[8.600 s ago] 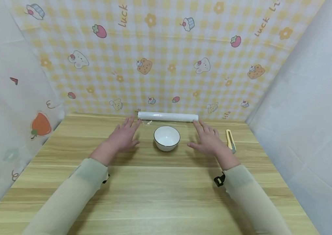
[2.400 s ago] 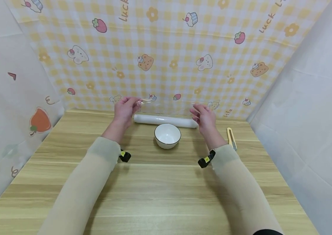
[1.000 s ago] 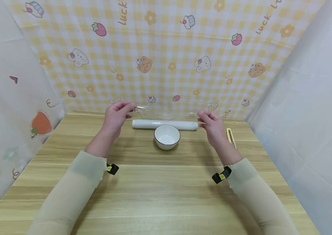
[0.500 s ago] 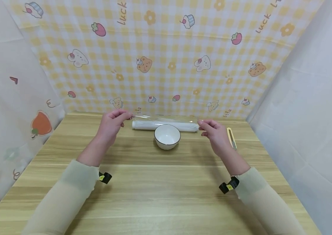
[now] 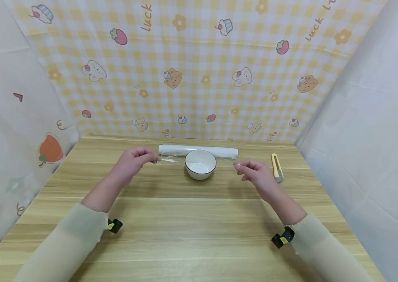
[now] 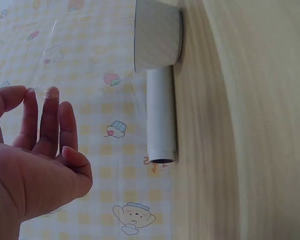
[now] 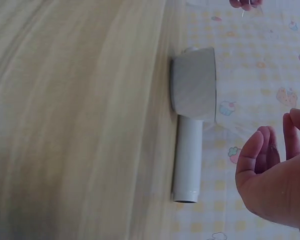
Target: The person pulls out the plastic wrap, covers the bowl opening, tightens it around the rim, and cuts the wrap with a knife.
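Note:
My left hand (image 5: pixel 132 165) pinches one corner of a sheet of clear cling film (image 5: pixel 169 159) between thumb and index finger. At the opposite corner, the thumb and index finger of my right hand (image 5: pixel 258 179) pinch the film too. It stretches from the white cling film roll (image 5: pixel 170 150) at the back, across and above a white bowl (image 5: pixel 200 172) with a dark rim. In the left wrist view, the film (image 6: pixel 44 52) runs up from the fingertips, with the bowl (image 6: pixel 157 37) standing beside the roll (image 6: pixel 160 117).
A yellow utility knife (image 5: pixel 277 168) lies on the wooden table (image 5: pixel 199 235) to the right of my right hand. Behind the roll rises a yellow checked cloth (image 5: pixel 199 94), and white cloths (image 5: pixel 371 129) hang at both sides.
From open beside the roll, both hands came to pinch the film edge and lift it. Since then they have lowered and drawn towards me, bringing the film over the bowl. The roll shifted slightly nearer.

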The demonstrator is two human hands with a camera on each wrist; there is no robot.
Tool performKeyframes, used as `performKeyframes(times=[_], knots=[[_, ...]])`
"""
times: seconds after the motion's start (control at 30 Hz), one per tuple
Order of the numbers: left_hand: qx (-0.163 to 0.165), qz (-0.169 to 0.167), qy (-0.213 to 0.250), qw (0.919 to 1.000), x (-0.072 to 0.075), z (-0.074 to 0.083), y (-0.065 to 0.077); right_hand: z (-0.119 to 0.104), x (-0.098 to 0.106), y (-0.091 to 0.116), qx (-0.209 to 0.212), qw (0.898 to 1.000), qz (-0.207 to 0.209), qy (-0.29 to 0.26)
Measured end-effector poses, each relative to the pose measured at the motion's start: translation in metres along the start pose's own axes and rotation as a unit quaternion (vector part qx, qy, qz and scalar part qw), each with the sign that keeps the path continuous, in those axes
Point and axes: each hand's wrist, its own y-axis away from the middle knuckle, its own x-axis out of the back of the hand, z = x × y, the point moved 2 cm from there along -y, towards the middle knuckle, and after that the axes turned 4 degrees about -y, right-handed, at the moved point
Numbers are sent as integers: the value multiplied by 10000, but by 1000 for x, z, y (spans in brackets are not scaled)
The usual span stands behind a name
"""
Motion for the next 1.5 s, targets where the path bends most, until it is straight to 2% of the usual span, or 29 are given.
performKeyframes(times=[0.2, 0.43, 0.7, 0.87, 1.07, 1.2, 1.37, 1.5], knots=[[93, -250, -461, 9986, -1, -13, 6, 11, 1, 6, -222, 9989, -174, 367], [138, -426, -887, 9951, -4, -24, 9, 20, -1, 7, -265, 9966, -354, 694], [-129, -531, -1432, 9882, -7, -39, 9, 35, -3, 2, -492, 9941, -376, 894], [-125, -482, -1614, 9856, -11, -44, 8, 40, -5, -2, -547, 9940, -274, 903], [38, -8, -1884, 9821, -19, -45, 4, 42, -10, -5, -611, 9966, 216, 507], [-69, 169, -1848, 9826, -23, -44, 0, 41, -14, -7, -622, 9959, 433, 491], [-213, 53, -1814, 9832, -29, -40, -3, 37, -20, -8, -634, 9956, 378, 580], [-288, -145, -2194, 9751, -34, -40, -7, 36, -25, -11, -620, 9919, 186, 1091]])
